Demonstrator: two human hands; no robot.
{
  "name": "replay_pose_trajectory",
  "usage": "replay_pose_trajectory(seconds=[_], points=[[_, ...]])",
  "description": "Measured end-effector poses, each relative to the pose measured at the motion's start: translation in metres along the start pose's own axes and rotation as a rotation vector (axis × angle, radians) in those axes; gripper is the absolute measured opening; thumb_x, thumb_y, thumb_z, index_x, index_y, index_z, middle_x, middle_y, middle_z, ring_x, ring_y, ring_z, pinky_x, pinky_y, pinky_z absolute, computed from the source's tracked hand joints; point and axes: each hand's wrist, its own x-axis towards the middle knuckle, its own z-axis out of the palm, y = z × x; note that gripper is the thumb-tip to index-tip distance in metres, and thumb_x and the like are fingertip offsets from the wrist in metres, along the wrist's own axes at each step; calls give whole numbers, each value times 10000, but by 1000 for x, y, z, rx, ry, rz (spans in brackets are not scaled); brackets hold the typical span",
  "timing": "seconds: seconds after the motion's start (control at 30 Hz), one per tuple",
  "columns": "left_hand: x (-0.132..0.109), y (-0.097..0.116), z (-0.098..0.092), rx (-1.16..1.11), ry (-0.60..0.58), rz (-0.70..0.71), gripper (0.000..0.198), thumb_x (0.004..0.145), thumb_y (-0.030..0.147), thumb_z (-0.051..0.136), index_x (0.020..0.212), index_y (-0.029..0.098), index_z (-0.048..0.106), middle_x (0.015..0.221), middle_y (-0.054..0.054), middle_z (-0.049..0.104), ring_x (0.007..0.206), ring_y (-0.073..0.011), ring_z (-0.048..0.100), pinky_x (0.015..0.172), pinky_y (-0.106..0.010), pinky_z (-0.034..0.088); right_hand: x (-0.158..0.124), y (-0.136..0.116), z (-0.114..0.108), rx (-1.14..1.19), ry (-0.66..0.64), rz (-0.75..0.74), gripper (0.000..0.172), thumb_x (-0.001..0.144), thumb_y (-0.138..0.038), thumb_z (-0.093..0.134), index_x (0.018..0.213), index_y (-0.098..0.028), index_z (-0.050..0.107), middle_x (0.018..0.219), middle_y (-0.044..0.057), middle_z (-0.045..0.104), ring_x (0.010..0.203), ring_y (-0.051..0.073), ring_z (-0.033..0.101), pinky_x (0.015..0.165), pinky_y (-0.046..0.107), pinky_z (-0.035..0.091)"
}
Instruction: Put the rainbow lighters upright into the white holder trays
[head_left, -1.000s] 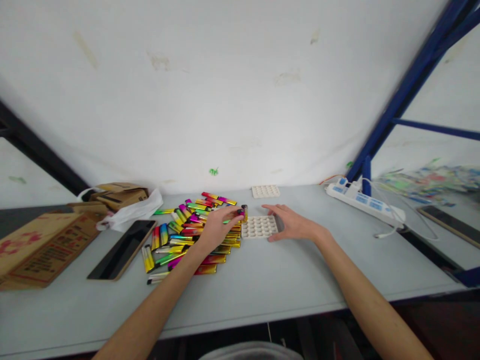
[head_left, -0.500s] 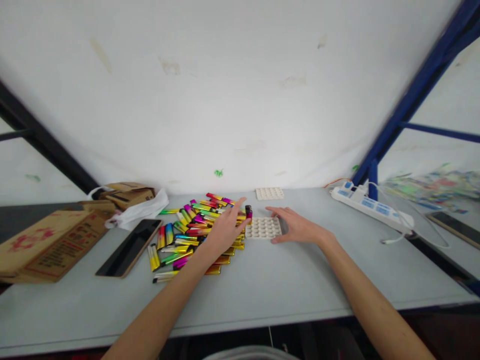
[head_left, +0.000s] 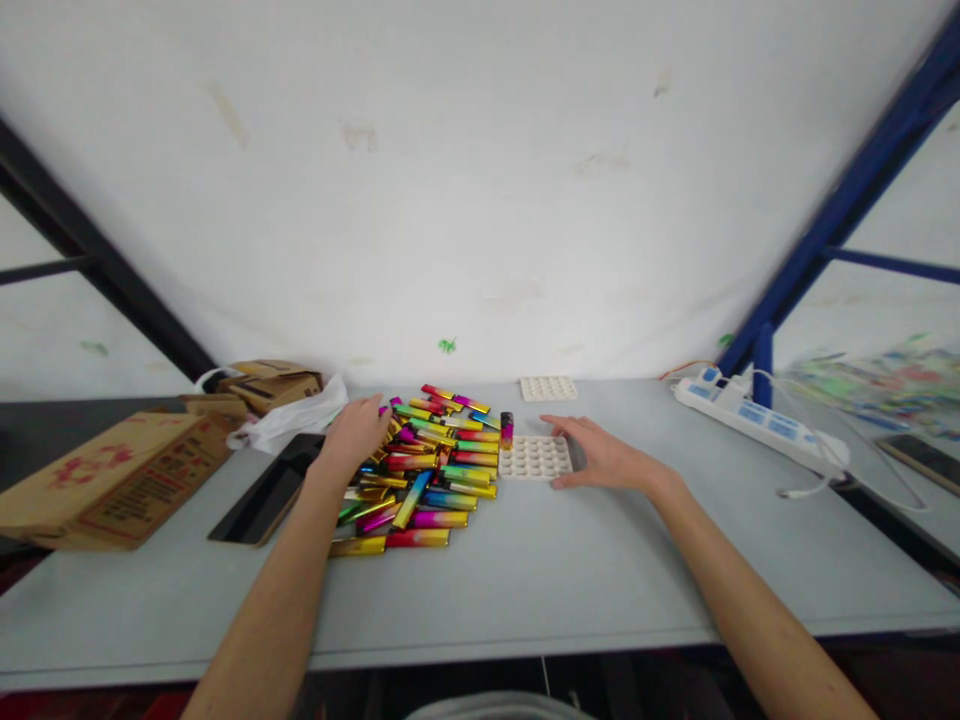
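My left hand (head_left: 356,435) lies against the left side of a pile of shiny multicoloured lighters (head_left: 442,470), back of the hand up, fingers stretched forward and partly hidden. At the right edge of a white tray with rows of small pockets (head_left: 535,459), my right hand (head_left: 592,452) is open, thumb and fingers apart around the near right side. One purple and red lighter (head_left: 507,430) stands upright at the tray's far left corner. The other lighters lie flat and overlapping just left of the tray.
A second white tray (head_left: 548,388) lies near the wall. To the left are a dark phone (head_left: 259,500), a white plastic bag (head_left: 292,420) and a cardboard box (head_left: 112,480). A power strip (head_left: 761,420) with cables sits at the right, beside a blue post (head_left: 763,365).
My left hand has moved left from the upright lighter to the far side of the pile. Lighters at the pile's left have shifted right. My right hand has stayed beside the tray.
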Motion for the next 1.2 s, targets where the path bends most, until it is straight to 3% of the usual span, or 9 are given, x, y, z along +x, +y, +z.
replay_pose_trajectory(seconds=[0.1, 0.2, 0.4, 0.57, 0.73, 0.8, 0.9, 1.07, 1.2], points=[[0, -1, 2, 149, -64, -28, 502, 999, 405, 349, 1250, 90, 649, 1134, -235, 725, 1090, -371, 674, 952, -464, 494, 0, 0, 0, 5, 1, -1, 1001, 741, -522, 858, 1574, -233, 383, 1348, 149, 624, 1227, 353, 564, 1079, 545, 445], [0, 2, 4, 188, -50, -4, 475, 993, 396, 355, 1183, 123, 695, 1123, -219, 727, 1049, -356, 681, 930, -447, 501, 0, 2, 2, 3, 19, -7, 998, 742, -533, 853, 1573, -233, 387, 1369, 156, 615, 1243, 360, 557, 1078, 547, 446], [5, -4, 4, -85, 57, -17, 392, 896, 393, 554, 1163, 158, 719, 1033, -165, 754, 1046, -345, 665, 946, -435, 502, 0, 2, 3, 3, 15, -8, 1008, 743, -533, 854, 1579, -238, 375, 1338, 151, 626, 1224, 358, 568, 1081, 554, 446], [5, 5, -11, -518, 208, -172, 494, 732, 365, 754, 1172, 143, 722, 958, -110, 726, 869, -291, 707, 885, -429, 538, -1, 2, 2, 5, 6, 3, 1003, 758, -537, 845, 1580, -220, 366, 1413, 164, 582, 1287, 364, 531, 1106, 548, 430], [-6, 37, -28, -1273, 382, -192, 671, 598, 334, 872, 1220, 160, 689, 1024, -71, 709, 845, -209, 711, 814, -364, 575, 0, -2, 0, 14, -3, 18, 1005, 746, -515, 858, 1575, -215, 376, 1389, 165, 597, 1274, 361, 540, 1112, 550, 426], [-13, 56, -34, -1457, 326, -148, 581, 571, 315, 904, 1093, 130, 728, 994, -82, 728, 861, -203, 703, 826, -348, 569, 0, -3, 0, 13, -7, 25, 1012, 735, -492, 870, 1574, -208, 380, 1374, 168, 606, 1263, 360, 549, 1109, 547, 431], [-27, 87, -41, -1610, 107, -93, 423, 607, 330, 916, 921, 114, 733, 906, -94, 751, 861, -208, 695, 825, -335, 562, 0, -2, 0, 14, 3, 19, 1000, 744, -493, 865, 1575, -218, 380, 1410, 168, 587, 1291, 362, 535, 1120, 549, 421], [-51, 131, -45, -1788, -206, 56, 376, 805, 410, 822, 1043, 222, 602, 778, 20, 674, 668, -127, 635, 661, -282, 570, 0, -1, 0, 6, 0, 24, 1019, 734, -489, 871, 1575, -197, 375, 1383, 173, 600, 1266, 363, 546, 1111, 550, 425], [-61, 147, -38, -1779, -357, 108, 358, 902, 531, 688, 1093, 255, 561, 645, 86, 470, 453, -65, 383, 392, -152, 365, 0, -3, -1, 3, -1, 17, 1000, 746, -503, 862, 1574, -219, 380, 1381, 165, 600, 1273, 360, 539, 1111, 543, 424]])
